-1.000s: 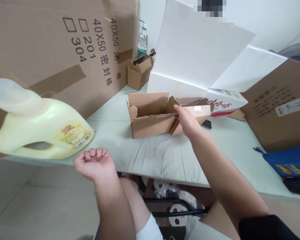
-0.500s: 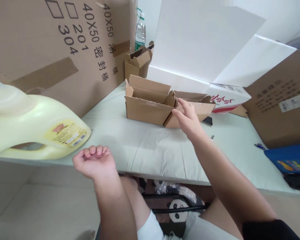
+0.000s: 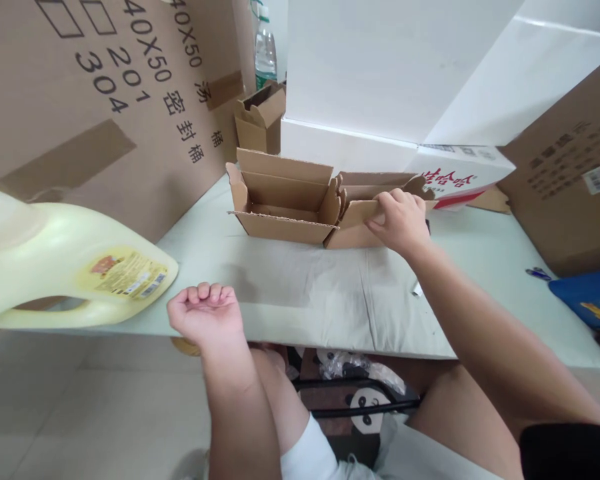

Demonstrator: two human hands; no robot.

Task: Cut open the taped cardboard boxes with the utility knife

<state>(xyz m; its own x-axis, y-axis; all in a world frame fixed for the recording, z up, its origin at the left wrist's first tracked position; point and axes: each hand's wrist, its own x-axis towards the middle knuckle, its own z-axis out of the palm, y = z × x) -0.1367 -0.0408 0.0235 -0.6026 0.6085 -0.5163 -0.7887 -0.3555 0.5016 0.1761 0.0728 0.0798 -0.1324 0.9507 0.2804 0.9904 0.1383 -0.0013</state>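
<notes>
Two small open cardboard boxes stand side by side on the pale green table (image 3: 300, 280). My right hand (image 3: 401, 221) grips the near wall of the right cardboard box (image 3: 360, 213), fingers curled over its edge. The left cardboard box (image 3: 283, 197) touches it, flaps up. My left hand (image 3: 206, 315) is a closed fist holding nothing at the table's near edge, just right of a large pale yellow detergent jug (image 3: 65, 267) lying on its side.
A big brown carton (image 3: 105, 100) with printed numbers stands at the left. A third small cardboard box (image 3: 259, 119) and a water bottle (image 3: 264, 48) stand behind. White boards (image 3: 405, 73), a red-printed white box (image 3: 460, 175), another brown carton (image 3: 570, 173) and a blue item (image 3: 587, 303) are at right.
My right hand let go of the box flap, hovered open, then closed over the right box's near wall. The view shifted downward. My left fist stayed near the table edge.
</notes>
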